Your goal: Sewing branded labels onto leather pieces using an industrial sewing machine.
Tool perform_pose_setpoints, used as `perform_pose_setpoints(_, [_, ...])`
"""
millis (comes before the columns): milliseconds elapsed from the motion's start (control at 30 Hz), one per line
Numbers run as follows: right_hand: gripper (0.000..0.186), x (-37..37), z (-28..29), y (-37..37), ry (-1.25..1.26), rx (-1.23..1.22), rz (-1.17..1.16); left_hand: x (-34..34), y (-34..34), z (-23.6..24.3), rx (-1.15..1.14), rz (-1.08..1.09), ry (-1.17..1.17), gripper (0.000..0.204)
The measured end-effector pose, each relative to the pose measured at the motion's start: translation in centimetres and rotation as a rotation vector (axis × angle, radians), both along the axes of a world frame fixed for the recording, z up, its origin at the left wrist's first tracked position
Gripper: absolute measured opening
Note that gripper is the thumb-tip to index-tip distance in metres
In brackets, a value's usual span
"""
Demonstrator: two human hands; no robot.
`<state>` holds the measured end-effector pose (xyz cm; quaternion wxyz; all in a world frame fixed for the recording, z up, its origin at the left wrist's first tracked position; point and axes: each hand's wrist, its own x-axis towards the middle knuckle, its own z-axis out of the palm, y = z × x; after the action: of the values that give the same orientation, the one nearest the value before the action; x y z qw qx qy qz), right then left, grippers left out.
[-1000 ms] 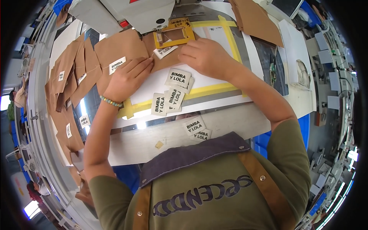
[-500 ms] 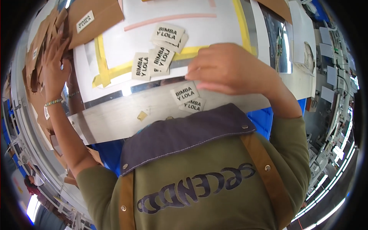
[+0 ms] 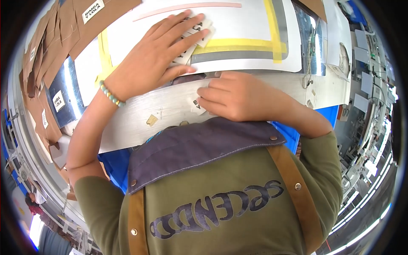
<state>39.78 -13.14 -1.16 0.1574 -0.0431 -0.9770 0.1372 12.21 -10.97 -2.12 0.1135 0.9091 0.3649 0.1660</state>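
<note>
My left hand (image 3: 163, 53) lies flat with its fingers spread over a pile of white labels (image 3: 204, 25) with black print. The pile is on the white sheet, and much of it is hidden under the palm. Closer to me, my right hand (image 3: 240, 95) has its fingers curled over a white label (image 3: 196, 105) at the table's front strip. Only the label's left part shows; the hand covers the rest. A beaded bracelet (image 3: 111, 94) circles my left wrist.
Brown paper pieces (image 3: 59, 38) with white labels are heaped at the left. Yellow tape (image 3: 238, 46) and a pink strip (image 3: 191, 7) mark the white sheet (image 3: 242, 25). A small yellowish scrap (image 3: 151, 120) lies on the front strip. Blue bins (image 3: 287, 135) sit below the edge.
My left hand has come right, from the brown paper onto the label pile. My right hand has dropped nearer to me, now covering most of the labels at the front edge.
</note>
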Motion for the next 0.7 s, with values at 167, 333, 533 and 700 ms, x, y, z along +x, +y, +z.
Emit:
perform_pose_setpoints(167, [0.029, 0.6, -0.5, -0.5, -0.046, 0.164, 0.048, 0.5, 3.7, -0.4, -0.004, -0.164, -0.052, 0.072])
perform_pose_setpoints(333, [0.025, 0.6, -0.7, -0.9, 0.015, 0.174, 0.007, 0.0, 3.8, -0.2, 0.008, -0.176, -0.131, 0.078])
perform_pose_setpoints(533, [0.025, -0.4, 3.0, 1.7, 0.235, 0.093, -0.184, -0.5, 3.3, -0.3, -0.108, -0.003, -0.300, 0.098])
perform_pose_setpoints(700, [0.028, -1.8, 3.1, 6.2, 0.248, 0.353, -0.365, -0.5, 3.1, 0.7, -0.288, 0.023, -0.378, 0.126])
